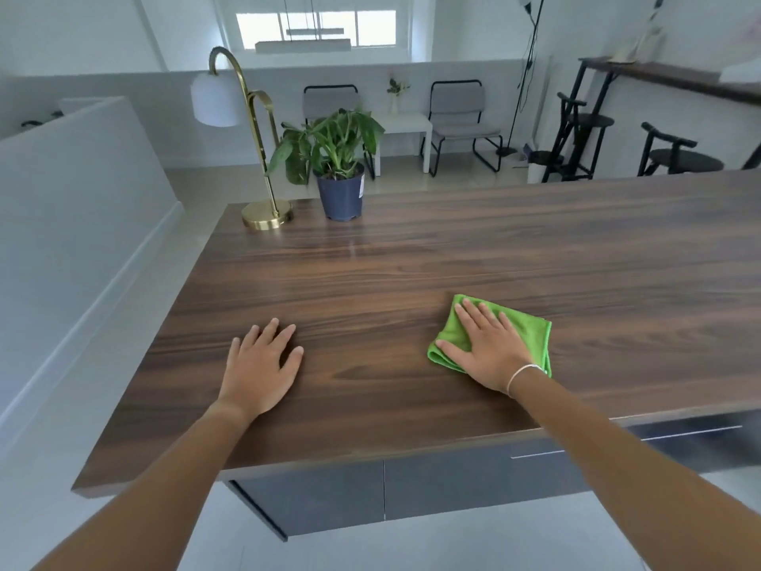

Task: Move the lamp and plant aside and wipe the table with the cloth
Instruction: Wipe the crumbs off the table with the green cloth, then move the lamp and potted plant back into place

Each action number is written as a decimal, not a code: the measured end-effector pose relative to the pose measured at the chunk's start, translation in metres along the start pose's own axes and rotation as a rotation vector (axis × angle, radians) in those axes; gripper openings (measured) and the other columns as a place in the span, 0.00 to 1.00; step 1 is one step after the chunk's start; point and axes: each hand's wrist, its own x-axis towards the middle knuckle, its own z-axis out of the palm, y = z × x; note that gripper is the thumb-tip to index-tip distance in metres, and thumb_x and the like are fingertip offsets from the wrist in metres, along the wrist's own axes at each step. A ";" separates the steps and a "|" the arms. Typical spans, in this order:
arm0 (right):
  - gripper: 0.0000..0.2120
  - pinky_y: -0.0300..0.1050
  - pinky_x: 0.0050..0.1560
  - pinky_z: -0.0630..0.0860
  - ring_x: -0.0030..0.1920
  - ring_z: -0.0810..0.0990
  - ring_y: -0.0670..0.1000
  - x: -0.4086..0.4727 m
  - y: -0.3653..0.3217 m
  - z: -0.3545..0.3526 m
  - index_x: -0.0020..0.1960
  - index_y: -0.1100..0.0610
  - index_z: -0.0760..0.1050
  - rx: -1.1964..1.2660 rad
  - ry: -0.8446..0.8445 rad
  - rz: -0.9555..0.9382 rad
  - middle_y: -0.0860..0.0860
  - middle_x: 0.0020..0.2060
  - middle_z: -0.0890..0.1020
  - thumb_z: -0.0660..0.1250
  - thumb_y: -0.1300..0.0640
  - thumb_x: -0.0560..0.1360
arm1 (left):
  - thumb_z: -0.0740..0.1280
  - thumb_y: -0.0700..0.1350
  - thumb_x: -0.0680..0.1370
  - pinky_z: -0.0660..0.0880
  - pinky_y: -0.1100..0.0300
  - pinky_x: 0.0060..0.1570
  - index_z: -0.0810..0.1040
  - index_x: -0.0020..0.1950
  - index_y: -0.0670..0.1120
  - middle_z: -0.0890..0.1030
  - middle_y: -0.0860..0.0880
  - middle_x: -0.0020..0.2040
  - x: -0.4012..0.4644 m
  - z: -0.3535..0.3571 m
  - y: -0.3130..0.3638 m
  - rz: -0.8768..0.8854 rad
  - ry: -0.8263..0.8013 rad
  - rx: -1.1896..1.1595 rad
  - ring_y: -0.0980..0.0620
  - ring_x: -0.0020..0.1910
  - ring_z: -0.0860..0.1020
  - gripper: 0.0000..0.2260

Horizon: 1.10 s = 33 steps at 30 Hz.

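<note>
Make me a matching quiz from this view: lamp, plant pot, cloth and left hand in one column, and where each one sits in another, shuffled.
Column one:
1. lamp
2. plant pot
3. cloth
4. left hand

Column two:
A. under the right hand
B. flat on bare wood of the table, near edge
C. far left corner
D. just right of the brass base

Pairs: 1-C, 2-D, 3-A, 4-B

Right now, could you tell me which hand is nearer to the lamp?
The left. The left hand lies flat on the bare table, in front of the lamp at the far left corner. The right hand presses the cloth, further right.
</note>
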 end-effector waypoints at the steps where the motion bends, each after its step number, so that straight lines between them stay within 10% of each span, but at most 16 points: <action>1: 0.39 0.49 0.75 0.41 0.77 0.44 0.49 0.000 0.016 -0.003 0.77 0.52 0.45 -0.014 0.003 0.013 0.47 0.78 0.47 0.47 0.31 0.74 | 0.54 0.55 0.79 0.51 0.46 0.72 0.62 0.73 0.51 0.59 0.47 0.76 0.001 0.002 0.002 -0.005 0.001 0.004 0.43 0.75 0.56 0.22; 19: 0.39 0.51 0.75 0.42 0.77 0.45 0.51 0.007 0.055 -0.016 0.77 0.53 0.46 0.068 -0.022 -0.015 0.47 0.78 0.49 0.49 0.32 0.75 | 0.56 0.55 0.79 0.51 0.49 0.73 0.62 0.73 0.51 0.58 0.47 0.76 -0.006 -0.009 0.019 -0.136 -0.001 -0.077 0.45 0.75 0.55 0.23; 33: 0.37 0.49 0.75 0.45 0.77 0.49 0.50 0.090 -0.050 -0.051 0.76 0.52 0.53 0.291 0.069 -0.200 0.47 0.77 0.54 0.53 0.33 0.74 | 0.57 0.55 0.78 0.56 0.51 0.71 0.63 0.73 0.52 0.59 0.48 0.76 0.030 -0.051 -0.001 -0.166 0.118 -0.245 0.47 0.74 0.58 0.23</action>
